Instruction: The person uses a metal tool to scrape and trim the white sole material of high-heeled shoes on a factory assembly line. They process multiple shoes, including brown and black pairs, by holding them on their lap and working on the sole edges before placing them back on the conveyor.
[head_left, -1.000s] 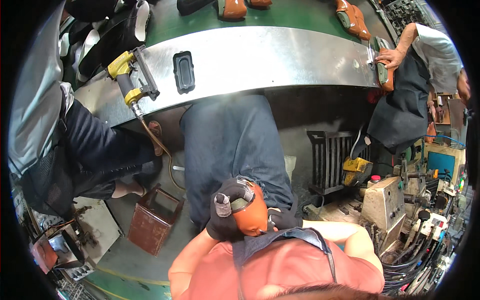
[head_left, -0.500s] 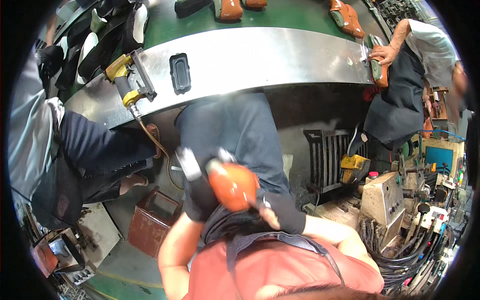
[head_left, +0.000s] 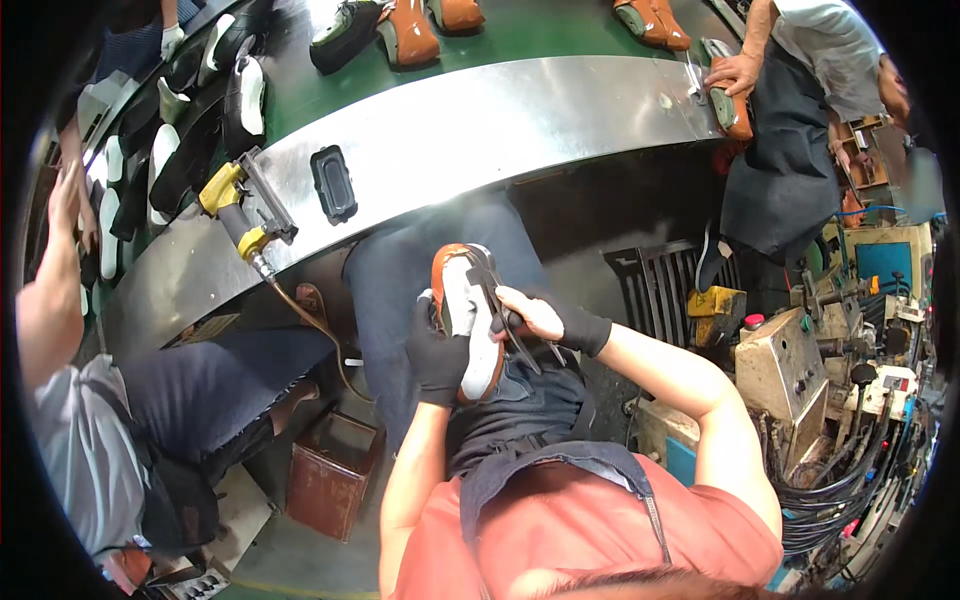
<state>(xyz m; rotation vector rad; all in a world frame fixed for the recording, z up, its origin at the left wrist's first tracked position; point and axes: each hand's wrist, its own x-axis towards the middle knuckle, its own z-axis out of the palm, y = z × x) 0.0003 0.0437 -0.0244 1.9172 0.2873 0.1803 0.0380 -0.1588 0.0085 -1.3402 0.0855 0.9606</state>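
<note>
- Down over my lap, my gloved left hand (head_left: 437,348) is closed round an orange shoe (head_left: 468,318), sole up.
- My right hand (head_left: 530,316) grips black pliers (head_left: 507,318) against that sole.
- Ahead, a curved steel desk (head_left: 480,130) carries a yellow tool (head_left: 238,212).
- Both elbows are bent, forearms angled inward.

- Orange shoe (head_left: 463,320) with white sole, sole turned up toward the camera, toe pointing away, held over the lap between both hands
- Dark pincers (head_left: 510,322), long handles angled down to the right, jaws at the sole's edge
</note>
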